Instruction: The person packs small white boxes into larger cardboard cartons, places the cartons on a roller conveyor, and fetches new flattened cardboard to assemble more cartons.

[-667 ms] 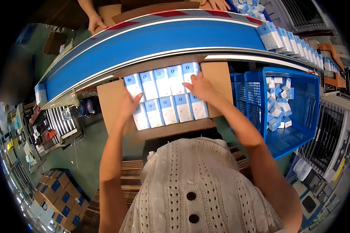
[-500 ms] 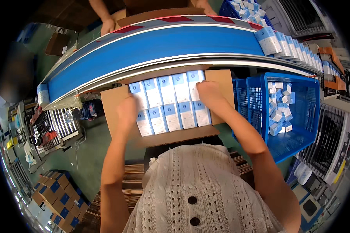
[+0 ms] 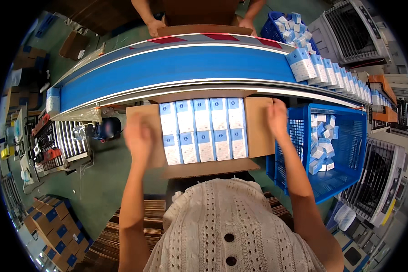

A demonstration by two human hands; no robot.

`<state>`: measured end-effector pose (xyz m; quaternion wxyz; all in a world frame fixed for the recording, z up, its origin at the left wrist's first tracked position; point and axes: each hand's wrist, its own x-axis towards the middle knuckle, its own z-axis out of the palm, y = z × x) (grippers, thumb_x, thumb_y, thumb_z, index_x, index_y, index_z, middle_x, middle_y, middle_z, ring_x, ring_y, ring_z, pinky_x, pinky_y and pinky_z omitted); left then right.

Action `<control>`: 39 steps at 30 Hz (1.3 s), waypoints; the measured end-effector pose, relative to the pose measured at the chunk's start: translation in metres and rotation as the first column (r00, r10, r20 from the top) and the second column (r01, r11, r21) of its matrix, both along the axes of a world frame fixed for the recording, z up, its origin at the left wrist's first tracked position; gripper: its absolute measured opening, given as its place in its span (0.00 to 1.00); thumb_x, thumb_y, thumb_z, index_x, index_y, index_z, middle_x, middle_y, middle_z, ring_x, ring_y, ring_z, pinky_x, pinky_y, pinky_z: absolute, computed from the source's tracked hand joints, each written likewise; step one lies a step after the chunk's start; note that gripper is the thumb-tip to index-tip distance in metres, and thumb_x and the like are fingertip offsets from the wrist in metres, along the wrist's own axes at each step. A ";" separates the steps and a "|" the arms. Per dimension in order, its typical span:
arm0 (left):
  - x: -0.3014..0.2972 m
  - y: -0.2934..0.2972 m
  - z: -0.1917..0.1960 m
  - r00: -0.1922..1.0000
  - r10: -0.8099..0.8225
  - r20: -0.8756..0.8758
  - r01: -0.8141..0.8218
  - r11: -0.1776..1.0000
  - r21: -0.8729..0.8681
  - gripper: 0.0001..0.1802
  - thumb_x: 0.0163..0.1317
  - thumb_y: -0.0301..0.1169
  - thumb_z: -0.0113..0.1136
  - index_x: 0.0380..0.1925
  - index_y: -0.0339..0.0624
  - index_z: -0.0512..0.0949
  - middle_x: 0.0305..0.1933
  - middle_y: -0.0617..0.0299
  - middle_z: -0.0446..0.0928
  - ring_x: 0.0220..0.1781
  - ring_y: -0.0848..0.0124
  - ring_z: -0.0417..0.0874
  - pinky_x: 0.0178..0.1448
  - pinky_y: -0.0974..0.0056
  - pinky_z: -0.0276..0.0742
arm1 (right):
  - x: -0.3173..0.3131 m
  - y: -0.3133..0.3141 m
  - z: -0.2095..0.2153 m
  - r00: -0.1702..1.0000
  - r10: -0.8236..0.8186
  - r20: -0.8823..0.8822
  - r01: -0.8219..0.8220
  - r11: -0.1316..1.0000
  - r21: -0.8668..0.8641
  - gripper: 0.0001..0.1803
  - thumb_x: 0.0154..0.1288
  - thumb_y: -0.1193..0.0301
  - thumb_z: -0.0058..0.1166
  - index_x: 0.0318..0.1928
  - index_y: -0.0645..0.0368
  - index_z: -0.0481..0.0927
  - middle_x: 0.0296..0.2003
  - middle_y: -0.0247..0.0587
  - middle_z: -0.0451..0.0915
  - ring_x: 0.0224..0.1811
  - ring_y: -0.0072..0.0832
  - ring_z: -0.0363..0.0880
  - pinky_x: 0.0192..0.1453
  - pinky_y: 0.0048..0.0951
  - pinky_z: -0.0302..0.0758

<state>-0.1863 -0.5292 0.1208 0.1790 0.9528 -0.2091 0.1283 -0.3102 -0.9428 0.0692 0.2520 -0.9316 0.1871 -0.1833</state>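
Note:
An open cardboard carton [image 3: 211, 168] stands in front of me, its flaps folded outward. Inside, two rows of white-and-blue packs [image 3: 212, 146] stand side by side. My left hand [image 3: 139, 137], smeared by motion, is over the outer edge of the left carton flap [image 3: 156, 119]. At the opposite side, my right hand [image 3: 277, 119] has its fingers bent round the outer edge of the right carton flap [image 3: 258, 122].
Beyond the carton runs a blue conveyor belt [image 3: 177, 63], with a row of packs [image 3: 301, 65] at its right. A blue crate [image 3: 344, 179] holding small boxes stands right. Across the belt, another person's hands [image 3: 155, 28] touch a carton [image 3: 199, 30]. Stacked cartons [image 3: 54, 226] sit lower left.
Both hands have moved outward from the packs at the carton's inner sides to its side flaps. The packs stay in two rows. The view has shifted slightly.

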 end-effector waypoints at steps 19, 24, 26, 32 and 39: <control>-0.013 -0.040 -0.022 0.947 -0.181 -0.264 0.134 0.974 -0.184 0.30 0.59 0.36 0.53 0.57 0.34 0.56 0.48 0.51 0.68 0.53 0.58 0.68 0.57 0.57 0.65 | 0.044 0.044 0.034 0.993 0.045 -0.107 0.042 0.722 0.690 0.27 0.63 0.47 0.40 0.32 0.64 0.66 0.20 0.40 0.72 0.25 0.27 0.74 0.31 0.27 0.71; -0.070 -0.010 -0.122 0.830 -0.029 -0.557 -0.313 0.802 -0.509 0.27 0.67 0.40 0.36 0.58 0.29 0.55 0.61 0.44 0.59 0.61 0.60 0.61 0.62 0.62 0.56 | 0.045 0.050 0.039 0.980 0.061 -0.189 0.003 0.946 0.323 0.24 0.64 0.56 0.36 0.23 0.64 0.73 0.24 0.56 0.74 0.32 0.53 0.72 0.37 0.47 0.69; -0.090 0.022 -0.147 0.765 0.009 -0.644 -0.422 0.763 -0.491 0.27 0.67 0.41 0.33 0.57 0.29 0.56 0.59 0.45 0.61 0.60 0.59 0.63 0.62 0.62 0.57 | 0.012 0.067 0.019 0.920 0.252 -0.300 -0.204 0.962 0.181 0.21 0.64 0.59 0.35 0.26 0.61 0.75 0.35 0.57 0.72 0.39 0.51 0.70 0.44 0.45 0.67; -0.079 -0.001 -0.096 0.718 0.119 -0.686 -0.628 0.534 -0.565 0.28 0.67 0.43 0.31 0.56 0.28 0.59 0.56 0.46 0.65 0.56 0.56 0.67 0.59 0.59 0.61 | -0.044 0.098 -0.081 0.952 0.213 -0.218 -0.177 0.968 0.176 0.14 0.63 0.64 0.40 0.32 0.63 0.73 0.39 0.52 0.68 0.44 0.44 0.68 0.49 0.40 0.67; -0.050 -0.019 -0.080 0.660 0.540 -0.522 -0.651 0.758 -0.038 0.29 0.66 0.45 0.32 0.59 0.33 0.56 0.59 0.40 0.61 0.59 0.50 0.64 0.60 0.57 0.60 | -0.042 0.159 0.006 0.953 0.257 -0.157 -0.234 0.960 0.156 0.15 0.59 0.61 0.46 0.29 0.62 0.70 0.37 0.47 0.70 0.37 0.42 0.73 0.38 0.39 0.72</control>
